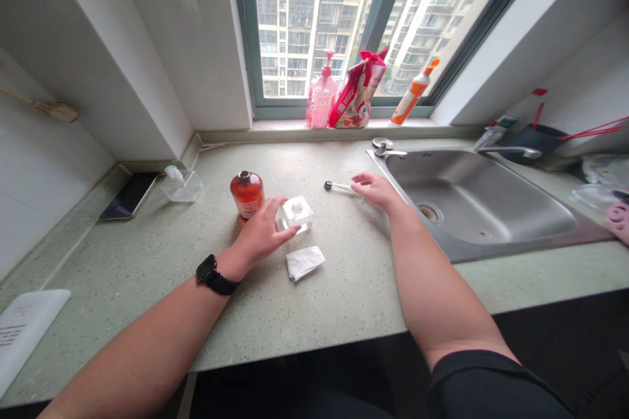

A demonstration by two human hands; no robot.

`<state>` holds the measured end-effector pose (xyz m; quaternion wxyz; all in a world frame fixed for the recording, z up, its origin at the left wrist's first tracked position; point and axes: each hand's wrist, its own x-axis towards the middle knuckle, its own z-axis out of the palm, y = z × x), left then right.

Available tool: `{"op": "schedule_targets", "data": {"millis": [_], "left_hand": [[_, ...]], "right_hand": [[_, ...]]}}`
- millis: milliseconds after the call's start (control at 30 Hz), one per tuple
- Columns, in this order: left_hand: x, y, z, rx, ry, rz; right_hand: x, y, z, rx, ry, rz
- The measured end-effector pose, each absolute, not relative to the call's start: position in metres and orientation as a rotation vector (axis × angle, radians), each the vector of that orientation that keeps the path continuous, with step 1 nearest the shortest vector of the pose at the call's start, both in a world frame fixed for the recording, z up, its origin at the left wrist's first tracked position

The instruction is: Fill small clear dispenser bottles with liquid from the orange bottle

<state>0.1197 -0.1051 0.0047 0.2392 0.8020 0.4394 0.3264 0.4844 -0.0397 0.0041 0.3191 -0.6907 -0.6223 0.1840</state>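
My left hand point(263, 230) is curled around a square clear glass bottle point(297, 209) that stands on the counter, with the thumb along its near side and fingertips at its far left edge. Just behind that hand stands a reddish-amber bottle point(247, 193) with a dark open neck and a label, partly hidden by my fingers. My right hand point(376, 191) has its fingers closed at the right end of a slim, pale tube with a round black end point(328, 186). What kind of thing the tube is I cannot tell. A folded white tissue point(305, 262) lies in front of the glass bottle.
A steel sink point(491, 193) with a faucet point(388, 152) is at right. On the left are a phone point(128, 196), a clear box with tissue point(181, 186) and a white board point(30, 334). A pink pump bottle point(322, 95), red bag point(358, 91) and orange-white bottle point(411, 97) line the windowsill.
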Motion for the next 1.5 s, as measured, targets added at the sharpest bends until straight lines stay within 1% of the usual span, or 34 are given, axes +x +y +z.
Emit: {"op": "schedule_targets", "data": {"millis": [67,133,200,267,333,400,467,567,700,800,867,933,967,1033,1167,1267,1500], "left_hand": [[0.120,-0.105,0.005,2.197,1.200,0.885],[0.120,-0.106,0.005,2.199,1.201,0.875],[0.121,-0.106,0.006,2.205,1.204,0.878],[0.121,-0.107,0.006,2.218,1.203,0.890],[0.122,-0.108,0.006,2.239,1.201,0.901],[0.121,-0.108,0.007,2.260,1.197,0.916],[0.121,-0.108,0.007,2.278,1.185,0.943],[0.118,-0.109,0.009,2.305,1.133,1.012],[0.111,-0.113,0.021,2.365,1.062,1.218],[0.099,-0.109,0.037,2.376,1.165,1.449],[0.088,-0.101,0.046,2.190,1.339,1.690],[0.074,-0.090,0.051,1.988,1.454,1.805],[0.067,-0.083,0.051,1.934,1.480,1.807],[0.053,-0.073,0.047,1.893,1.496,1.703],[0.035,-0.061,0.031,1.878,1.378,1.296],[0.032,-0.060,0.024,1.858,1.309,1.095],[0.035,-0.061,0.026,1.903,1.136,1.005]], "right_hand": [[0.476,-0.041,0.011,-1.711,-1.625,0.394],[0.462,-0.045,0.018,-1.514,-1.637,0.355],[0.442,-0.052,0.022,-1.310,-1.701,0.488],[0.422,-0.060,0.022,-1.164,-1.783,0.720],[0.406,-0.066,0.016,-1.072,-1.874,0.935],[0.395,-0.068,0.008,-1.023,-1.949,1.081],[0.390,-0.067,0.001,-1.031,-2.012,1.144],[0.388,-0.064,-0.004,-1.106,-2.089,1.110],[0.385,-0.065,-0.002,-1.145,-2.137,1.069],[0.382,-0.066,-0.001,-1.171,-2.139,1.070],[0.380,-0.067,-0.002,-1.194,-2.128,1.069],[0.379,-0.067,-0.003,-1.218,-2.120,1.063],[0.379,-0.067,-0.003,-1.226,-2.119,1.055],[0.378,-0.067,-0.002,-1.225,-2.129,1.039],[0.377,-0.069,-0.001,-1.202,-2.127,1.031],[0.377,-0.070,0.000,-1.211,-2.074,1.033],[0.378,-0.068,-0.006,-1.208,-1.917,1.084]]}}
